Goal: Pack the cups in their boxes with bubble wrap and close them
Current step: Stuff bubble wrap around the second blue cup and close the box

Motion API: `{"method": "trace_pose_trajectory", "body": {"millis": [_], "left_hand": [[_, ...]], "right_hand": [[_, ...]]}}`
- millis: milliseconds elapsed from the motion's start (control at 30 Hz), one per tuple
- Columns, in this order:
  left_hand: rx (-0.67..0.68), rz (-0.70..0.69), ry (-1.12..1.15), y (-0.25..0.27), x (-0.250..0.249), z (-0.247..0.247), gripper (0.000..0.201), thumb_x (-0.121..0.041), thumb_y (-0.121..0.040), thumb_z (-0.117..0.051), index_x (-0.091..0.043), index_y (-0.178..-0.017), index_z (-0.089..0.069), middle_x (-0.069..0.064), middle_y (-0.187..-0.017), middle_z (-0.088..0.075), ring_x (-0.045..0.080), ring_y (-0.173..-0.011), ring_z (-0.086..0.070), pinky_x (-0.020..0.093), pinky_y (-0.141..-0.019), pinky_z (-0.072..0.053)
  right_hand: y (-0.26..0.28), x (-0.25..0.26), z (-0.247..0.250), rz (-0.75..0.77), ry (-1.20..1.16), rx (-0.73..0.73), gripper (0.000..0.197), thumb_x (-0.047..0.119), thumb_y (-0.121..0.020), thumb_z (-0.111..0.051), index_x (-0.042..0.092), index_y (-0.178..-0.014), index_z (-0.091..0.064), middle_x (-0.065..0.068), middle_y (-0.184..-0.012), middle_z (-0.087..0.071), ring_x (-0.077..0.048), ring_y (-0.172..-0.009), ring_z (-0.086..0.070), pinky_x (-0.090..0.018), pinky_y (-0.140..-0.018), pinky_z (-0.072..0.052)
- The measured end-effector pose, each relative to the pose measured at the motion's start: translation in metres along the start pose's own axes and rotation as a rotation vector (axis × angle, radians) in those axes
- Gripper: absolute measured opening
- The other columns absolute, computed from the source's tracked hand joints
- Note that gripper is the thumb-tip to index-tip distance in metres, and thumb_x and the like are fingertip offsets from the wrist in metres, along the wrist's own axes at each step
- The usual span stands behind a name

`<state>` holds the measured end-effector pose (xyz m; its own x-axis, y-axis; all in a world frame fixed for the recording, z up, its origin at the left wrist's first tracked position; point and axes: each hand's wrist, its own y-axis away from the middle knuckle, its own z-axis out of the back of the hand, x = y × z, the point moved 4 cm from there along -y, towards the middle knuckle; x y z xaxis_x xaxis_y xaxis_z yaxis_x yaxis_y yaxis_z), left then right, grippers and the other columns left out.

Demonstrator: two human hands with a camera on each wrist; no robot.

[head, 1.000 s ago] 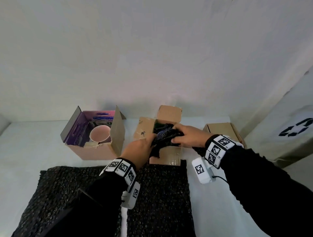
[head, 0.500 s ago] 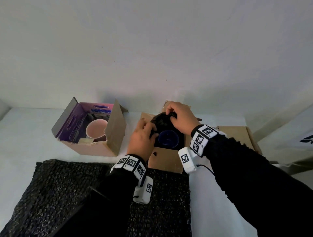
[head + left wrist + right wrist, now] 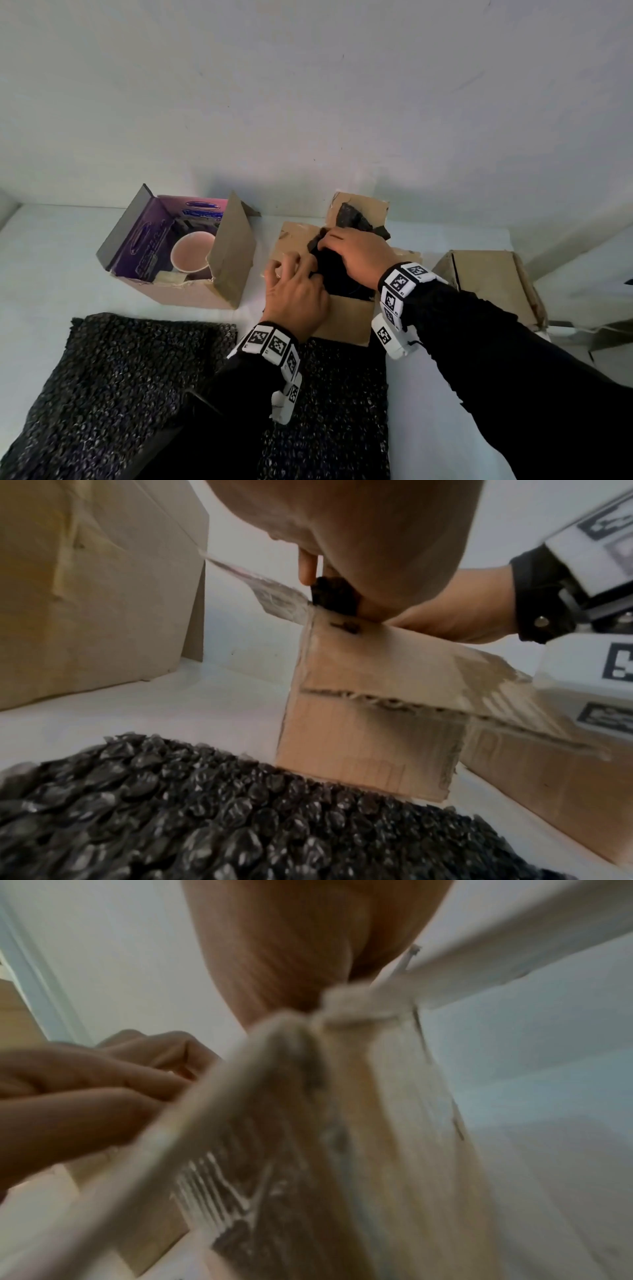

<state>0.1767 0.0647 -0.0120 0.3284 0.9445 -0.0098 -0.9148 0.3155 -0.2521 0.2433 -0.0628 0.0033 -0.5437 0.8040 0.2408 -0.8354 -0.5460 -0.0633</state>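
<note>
The middle cardboard box (image 3: pixel 346 318) stands open and is stuffed with black bubble wrap (image 3: pixel 352 219), part of which sticks up against the rear flap. No cup shows inside it. My left hand (image 3: pixel 291 265) is at the box's left edge; in the left wrist view its fingers (image 3: pixel 306 569) pinch a bit of the wrap (image 3: pixel 334 596). My right hand (image 3: pixel 327 241) lies over the bundle with fingers curled on the wrap's top. A pink cup (image 3: pixel 193 251) sits bare in the open purple-lined box (image 3: pixel 178 294) on the left.
A closed cardboard box (image 3: pixel 489 284) stands at the right, near my right wrist. Two black bubble wrap sheets (image 3: pixel 120 377) (image 3: pixel 335 411) lie flat in front of the boxes. The wall runs close behind them. The right wrist view is blurred, showing a box flap (image 3: pixel 308 1123).
Half a second ago a dark blue cup showed in the wrap inside the middle box. The wrap is now folded over it, and my right hand has come down onto the bundle.
</note>
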Motion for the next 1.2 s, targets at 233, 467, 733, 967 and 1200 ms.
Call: {"method": "trace_pose_trajectory", "body": {"millis": [233,467,733,967,1200], "left_hand": [[-0.034,-0.032,-0.043,-0.001,0.006,0.008,0.01,-0.031,-0.085,-0.055,-0.025,-0.084,-0.063,-0.011,-0.092,-0.067,0.023,-0.119,-0.044,0.049,-0.098,-0.021],[0.103,-0.068,-0.053,0.012,0.009,0.002,0.053,-0.062,-0.091,-0.029,-0.024,-0.098,-0.065,-0.001,-0.118,-0.054,0.026,-0.121,-0.04,0.05,-0.1,-0.02],[-0.141,-0.107,0.097,0.01,0.019,0.009,0.023,-0.015,-0.08,-0.068,-0.021,-0.101,-0.06,0.0,-0.096,-0.058,0.024,-0.087,-0.048,0.033,-0.072,-0.031],[-0.198,-0.201,0.039,0.017,0.018,0.014,0.026,-0.039,-0.095,-0.053,-0.022,-0.083,-0.068,-0.006,-0.084,-0.065,0.026,-0.087,-0.057,0.038,-0.075,-0.038],[-0.018,-0.135,-0.042,0.029,0.008,0.011,0.047,-0.061,-0.088,-0.045,-0.021,-0.093,-0.07,-0.004,-0.106,-0.062,0.025,-0.108,-0.048,0.043,-0.091,-0.03]], "right_hand": [[0.005,-0.006,-0.016,-0.058,0.283,0.243,0.043,0.022,-0.099,-0.036,0.033,-0.14,-0.046,-0.001,-0.134,-0.047,-0.024,-0.121,-0.041,-0.038,-0.095,-0.033],[0.003,-0.001,-0.011,-0.139,0.206,0.163,0.031,0.016,-0.087,-0.049,0.02,-0.118,-0.057,-0.003,-0.108,-0.064,-0.026,-0.101,-0.056,-0.034,-0.072,-0.042],[0.015,0.015,-0.005,-0.062,-0.152,-0.06,0.019,0.027,-0.082,-0.068,0.017,-0.096,-0.059,0.0,-0.097,-0.058,-0.021,-0.087,-0.054,-0.037,-0.066,-0.047],[0.012,0.009,-0.008,-0.255,-0.124,0.011,0.043,0.051,-0.067,-0.069,0.023,-0.092,-0.05,0.004,-0.087,-0.057,-0.021,-0.078,-0.053,-0.035,-0.063,-0.046],[0.006,0.004,0.002,-0.339,-0.376,-0.111,0.014,0.009,-0.075,-0.069,0.02,-0.082,-0.062,0.001,-0.081,-0.066,-0.02,-0.076,-0.062,-0.037,-0.071,-0.053]]}}
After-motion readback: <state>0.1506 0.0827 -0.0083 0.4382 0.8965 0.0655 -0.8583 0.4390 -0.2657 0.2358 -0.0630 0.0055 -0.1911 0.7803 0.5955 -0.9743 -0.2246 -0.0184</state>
